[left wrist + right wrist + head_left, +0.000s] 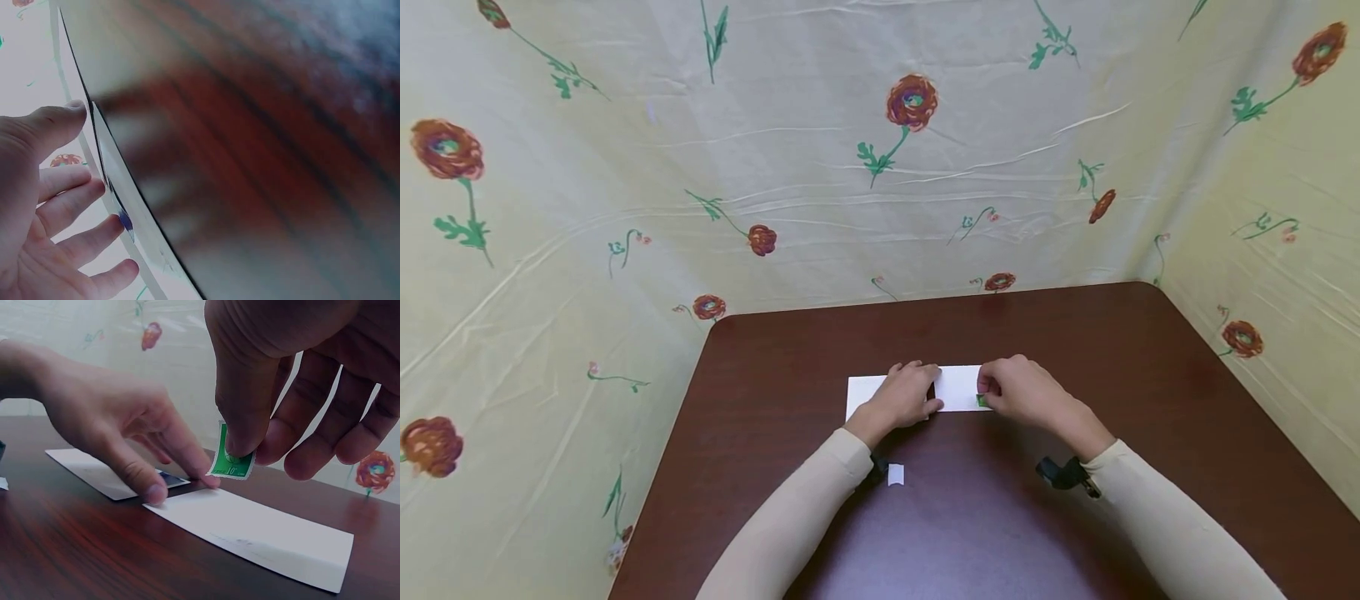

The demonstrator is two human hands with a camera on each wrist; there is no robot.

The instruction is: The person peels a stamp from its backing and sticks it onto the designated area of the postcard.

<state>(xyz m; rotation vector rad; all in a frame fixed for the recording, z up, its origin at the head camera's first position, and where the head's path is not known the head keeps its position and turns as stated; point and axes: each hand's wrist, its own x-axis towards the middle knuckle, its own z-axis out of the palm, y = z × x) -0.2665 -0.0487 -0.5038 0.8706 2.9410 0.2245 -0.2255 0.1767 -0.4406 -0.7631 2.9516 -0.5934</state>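
My right hand [1026, 392] pinches a small green stamp [232, 456] with perforated edges between thumb and fingers. The stamp hangs over a white card [275, 534], which carries faint print. My left hand [904, 396] reaches across from the other side, its thumb and a fingertip on this card's left end in the right wrist view. Under that palm lies a second white card [863, 392], partly hidden, with a dark patch [172, 479] near its end. Fingers of the left hand are spread and fairly straight in the left wrist view.
A small white scrap of paper [896, 475] lies on the brown table [970, 517], close to the left wrist. Flower-patterned cloth [820, 167] hangs behind the table and along its sides. Dark wrist cameras [1063, 475] sit beneath both cuffs.
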